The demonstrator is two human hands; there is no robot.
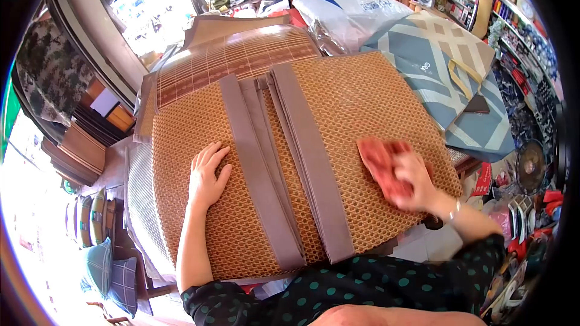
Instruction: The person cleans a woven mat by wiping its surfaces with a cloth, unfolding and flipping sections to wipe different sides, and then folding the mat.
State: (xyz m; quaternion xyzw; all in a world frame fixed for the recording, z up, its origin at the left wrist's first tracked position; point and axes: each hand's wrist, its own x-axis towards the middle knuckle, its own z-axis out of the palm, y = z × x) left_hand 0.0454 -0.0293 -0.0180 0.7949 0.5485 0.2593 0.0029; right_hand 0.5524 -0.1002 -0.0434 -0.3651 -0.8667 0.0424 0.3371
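A folded brown woven mat (374,102) with grey-mauve fabric borders (314,169) lies across the stack before me. Flat on its left part rests my left hand (209,175), fingers spread and holding nothing. My right hand (412,181) is closed round a red cloth (385,166), which touches the right part of the mat; motion blurs the hand a little. The borders run side by side between my hands, with a strip of weave showing between them.
Behind the mat lies a plastic-wrapped reddish-brown mat (241,48). A white plastic bag (350,12) and a blue-grey patterned bag (423,63) are at the back right. Cushions (96,265) sit low on the left. Shelves of goods (519,42) line the right side.
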